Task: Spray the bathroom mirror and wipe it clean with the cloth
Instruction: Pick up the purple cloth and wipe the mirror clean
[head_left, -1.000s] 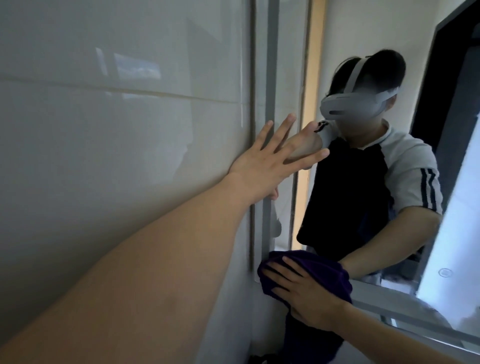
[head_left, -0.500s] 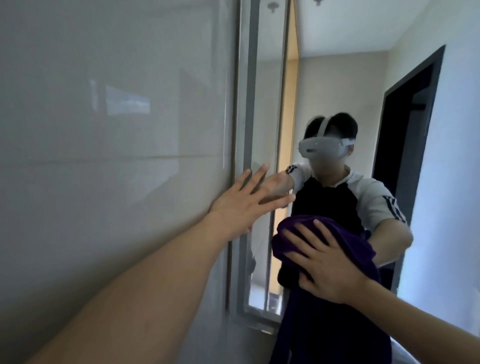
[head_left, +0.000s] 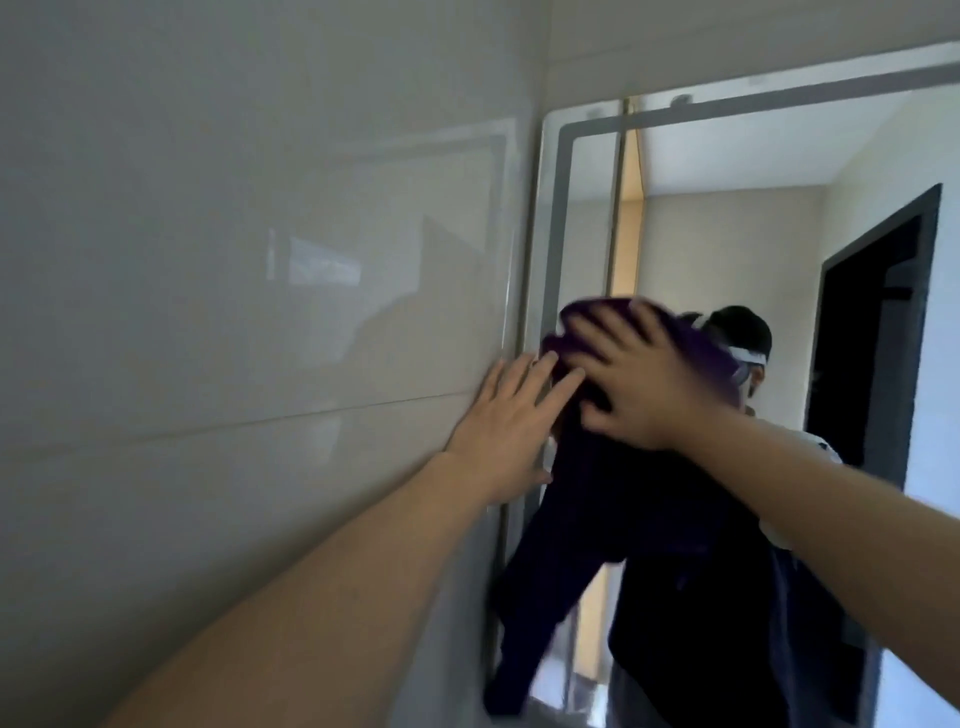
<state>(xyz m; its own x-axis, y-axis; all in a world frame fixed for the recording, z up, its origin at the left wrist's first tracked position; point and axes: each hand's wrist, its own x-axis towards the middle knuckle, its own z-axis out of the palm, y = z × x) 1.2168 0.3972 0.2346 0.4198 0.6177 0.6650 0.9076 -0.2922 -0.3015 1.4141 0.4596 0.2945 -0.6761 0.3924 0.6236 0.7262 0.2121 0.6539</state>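
The bathroom mirror (head_left: 727, 239) hangs on the right, with a grey band inside its rim. My right hand (head_left: 631, 376) presses a dark purple cloth (head_left: 582, 519) flat against the glass near the mirror's left edge, fingers spread. The cloth's loose end hangs down the mirror below the hand. My left hand (head_left: 511, 423) lies flat with straight fingers on the wall at the mirror's left edge, its fingertips touching the cloth. No spray bottle is in view.
Glossy pale wall tiles (head_left: 234, 312) fill the left side. The mirror reflects a person wearing a white headset (head_left: 748, 358), a beige wall and a dark doorway (head_left: 878, 338).
My right hand has swept the purple cloth upward along the mirror's left side, from its bottom edge to about mid height. The view has tilted up. My left hand stays on the mirror's edge.
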